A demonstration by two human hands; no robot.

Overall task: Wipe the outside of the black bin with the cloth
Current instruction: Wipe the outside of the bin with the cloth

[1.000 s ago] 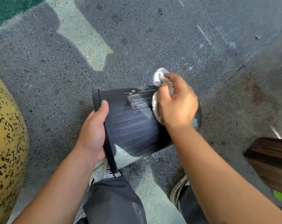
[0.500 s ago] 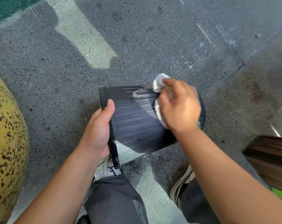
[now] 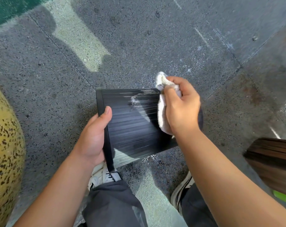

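One black bin [image 3: 132, 125], ribbed, lying on its side. One white cloth [image 3: 162, 112], bunched. Two hands: one left hand [image 3: 93, 138] and one right hand [image 3: 181, 108]. Two shoes: one white shoe [image 3: 103, 176] and one dark shoe with white trim [image 3: 181, 192]. One yellow speckled rounded object [image 3: 4, 153]. One dark brown striped object [image 3: 273, 163] at the right edge.
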